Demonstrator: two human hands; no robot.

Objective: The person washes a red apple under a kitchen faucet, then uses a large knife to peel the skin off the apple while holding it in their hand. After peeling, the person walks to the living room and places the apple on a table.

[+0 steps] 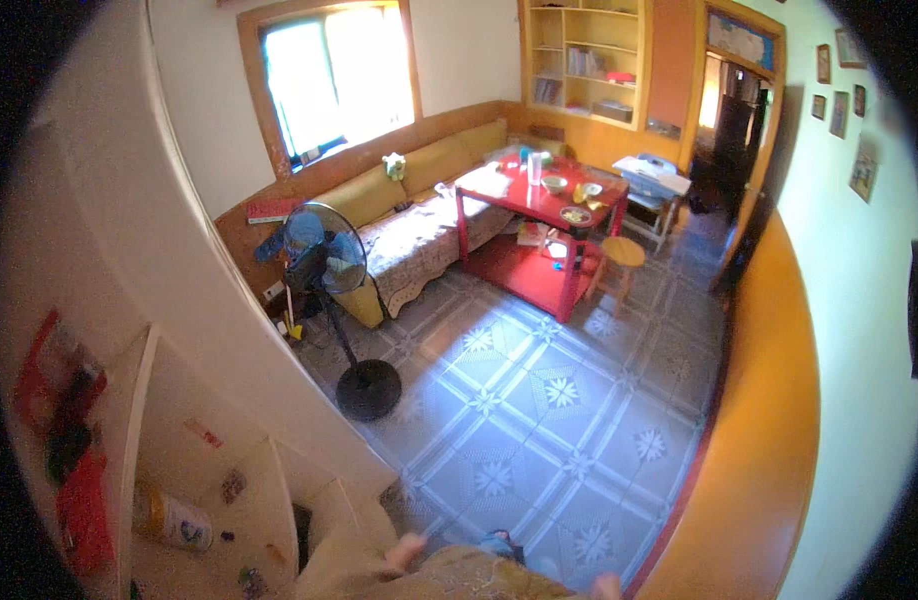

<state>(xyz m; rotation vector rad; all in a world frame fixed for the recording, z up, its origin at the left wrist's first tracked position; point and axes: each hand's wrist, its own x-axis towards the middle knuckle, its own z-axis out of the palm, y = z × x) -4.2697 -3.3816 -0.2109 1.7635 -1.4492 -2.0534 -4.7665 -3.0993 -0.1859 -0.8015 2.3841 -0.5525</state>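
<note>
At the bottom of the view my left hand [405,555] hangs in front of my clothing, close to the built-in shelf unit [279,480] on the left. It is small and blurred, and its finger position is unclear. Only a sliver of my right hand [607,586] shows at the lower edge, near the orange wall panel [751,450]; the rest is cut off. Nothing can be made out in either hand. Between them my shoe [504,546] rests on the patterned tile floor [496,480].
A pedestal fan [325,251] stands ahead on the left, by a covered sofa [414,251]. Beyond are a red table [519,196] bearing bowls, a wooden stool [622,253], a small desk [654,180] and a doorway [729,142]. A jar [178,521] lies on the shelf.
</note>
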